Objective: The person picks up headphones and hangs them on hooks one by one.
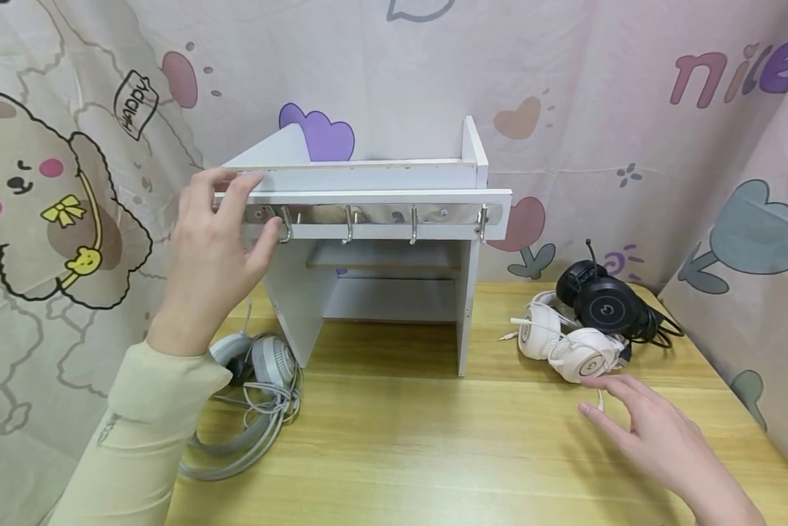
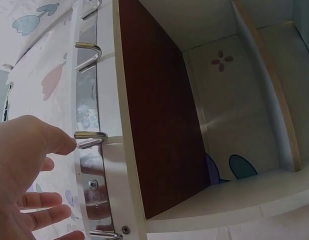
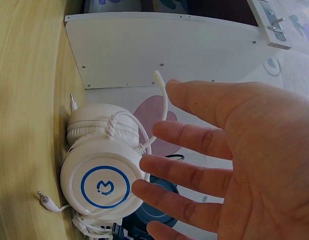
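Observation:
My left hand (image 1: 206,256), fingers loosely bent, is at the left end of the metal hook rail (image 1: 384,214) on the white shelf unit (image 1: 469,307). In the left wrist view the thumb tip is beside a silver hook (image 2: 90,137); whether they touch I cannot tell. My right hand (image 1: 657,435) hovers over the table's right side with fingers spread, holding nothing. Just beyond it lies a white headset (image 3: 102,182) with a boom microphone and a loose plug. Behind that headset, and partly covered by it, is a black headset (image 1: 607,307).
A grey-white headset (image 1: 274,361) with a bundled cable lies left of the unit, partly behind my left sleeve (image 1: 150,416). The unit stands at the back of the wooden table (image 1: 394,438). Patterned curtains (image 1: 585,146) enclose the table behind and at both sides.

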`<state>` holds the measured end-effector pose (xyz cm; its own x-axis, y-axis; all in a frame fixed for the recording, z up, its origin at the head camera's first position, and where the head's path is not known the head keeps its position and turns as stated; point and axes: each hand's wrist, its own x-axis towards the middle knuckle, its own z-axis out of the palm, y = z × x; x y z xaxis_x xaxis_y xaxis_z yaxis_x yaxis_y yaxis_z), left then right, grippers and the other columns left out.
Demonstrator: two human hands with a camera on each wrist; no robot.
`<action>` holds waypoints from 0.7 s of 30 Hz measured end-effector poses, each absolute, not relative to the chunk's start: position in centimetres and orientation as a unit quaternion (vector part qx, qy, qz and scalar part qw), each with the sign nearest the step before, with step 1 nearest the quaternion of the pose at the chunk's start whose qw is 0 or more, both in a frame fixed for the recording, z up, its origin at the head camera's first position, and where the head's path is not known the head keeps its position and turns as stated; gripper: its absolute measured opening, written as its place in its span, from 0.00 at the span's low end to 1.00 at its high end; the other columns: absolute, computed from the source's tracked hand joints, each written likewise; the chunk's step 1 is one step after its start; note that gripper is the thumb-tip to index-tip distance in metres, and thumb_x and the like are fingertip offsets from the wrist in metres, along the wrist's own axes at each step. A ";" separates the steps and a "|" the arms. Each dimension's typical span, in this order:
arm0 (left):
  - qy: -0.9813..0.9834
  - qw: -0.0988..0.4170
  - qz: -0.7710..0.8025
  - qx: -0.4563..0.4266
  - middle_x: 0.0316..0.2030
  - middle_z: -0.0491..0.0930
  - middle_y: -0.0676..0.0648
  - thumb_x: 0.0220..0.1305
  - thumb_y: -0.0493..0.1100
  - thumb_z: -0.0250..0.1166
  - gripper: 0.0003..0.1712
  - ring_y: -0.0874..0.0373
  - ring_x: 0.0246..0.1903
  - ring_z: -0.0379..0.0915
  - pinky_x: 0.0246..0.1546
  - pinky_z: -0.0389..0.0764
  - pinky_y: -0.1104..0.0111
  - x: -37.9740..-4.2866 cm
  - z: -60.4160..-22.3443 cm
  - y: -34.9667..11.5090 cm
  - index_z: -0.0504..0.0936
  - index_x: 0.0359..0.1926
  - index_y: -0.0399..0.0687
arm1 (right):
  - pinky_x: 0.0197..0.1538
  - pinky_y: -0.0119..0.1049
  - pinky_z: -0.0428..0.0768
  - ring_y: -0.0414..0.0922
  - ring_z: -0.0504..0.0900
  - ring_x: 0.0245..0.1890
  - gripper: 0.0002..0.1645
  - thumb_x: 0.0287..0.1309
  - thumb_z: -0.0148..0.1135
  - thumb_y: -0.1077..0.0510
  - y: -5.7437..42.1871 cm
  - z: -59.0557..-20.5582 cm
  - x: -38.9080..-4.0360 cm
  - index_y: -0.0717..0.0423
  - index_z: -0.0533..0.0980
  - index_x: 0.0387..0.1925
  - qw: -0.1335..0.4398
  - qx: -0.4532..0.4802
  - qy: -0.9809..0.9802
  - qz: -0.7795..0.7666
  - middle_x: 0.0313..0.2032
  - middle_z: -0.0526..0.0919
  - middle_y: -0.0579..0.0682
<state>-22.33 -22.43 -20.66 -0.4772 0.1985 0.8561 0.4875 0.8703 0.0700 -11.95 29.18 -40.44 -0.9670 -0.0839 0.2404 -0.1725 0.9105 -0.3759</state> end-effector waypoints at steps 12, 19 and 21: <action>-0.861 0.455 -0.134 -0.184 0.67 0.72 0.32 0.73 0.45 0.68 0.30 0.30 0.57 0.71 0.52 0.72 0.37 -23.3 -20.7 -21.8 0.76 0.73 0.53 | 0.46 0.75 0.80 0.73 0.82 0.60 0.27 0.72 0.68 0.39 29.4 -40.5 -12.0 0.47 0.81 0.64 0.116 0.068 -0.970 0.203 0.65 0.83 0.63; -0.869 0.452 -0.121 -0.161 0.68 0.70 0.32 0.75 0.50 0.66 0.30 0.30 0.54 0.72 0.46 0.71 0.38 -23.4 -20.5 -21.3 0.74 0.75 0.56 | 0.45 0.76 0.80 0.74 0.81 0.60 0.27 0.72 0.67 0.38 29.7 -40.4 -12.0 0.47 0.81 0.64 0.113 0.064 -0.971 0.199 0.65 0.82 0.63; -0.872 0.449 -0.118 -0.152 0.68 0.70 0.32 0.75 0.51 0.66 0.31 0.30 0.54 0.72 0.44 0.71 0.39 -23.4 -20.5 -21.2 0.74 0.75 0.57 | 0.45 0.76 0.80 0.75 0.81 0.60 0.27 0.72 0.67 0.38 29.8 -40.5 -12.1 0.48 0.81 0.64 0.113 0.065 -0.972 0.198 0.65 0.82 0.64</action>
